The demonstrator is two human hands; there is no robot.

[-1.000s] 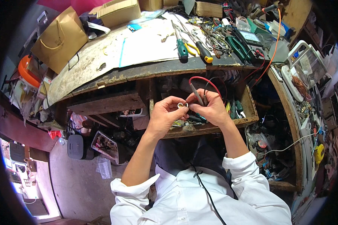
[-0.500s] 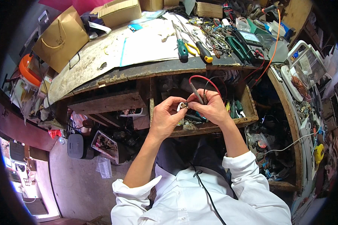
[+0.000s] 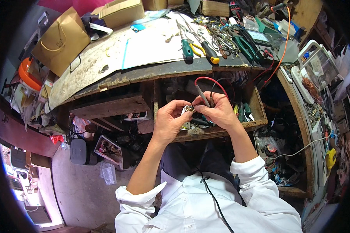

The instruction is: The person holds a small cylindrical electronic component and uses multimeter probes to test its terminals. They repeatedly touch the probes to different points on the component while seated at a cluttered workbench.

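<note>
Small white part (image 3: pixel 185 110) over a drawer (image 3: pixel 200 135)
The left hand (image 3: pixel 168 121) pinches it; the right hand (image 3: pixel 218 112) grips maybe two thin probes (image 3: pixel 203 97).

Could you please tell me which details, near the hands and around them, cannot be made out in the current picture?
All in the head view:
- Small white-and-metal part: details too small; left hand partly covers it.
- Grey probe: lower end hidden by the right hand.
- Open drawer: contents partly hidden by the hands and shadow.
- Meter: dial marks too small.
- White shirt: cut off by the lower edge.
</note>
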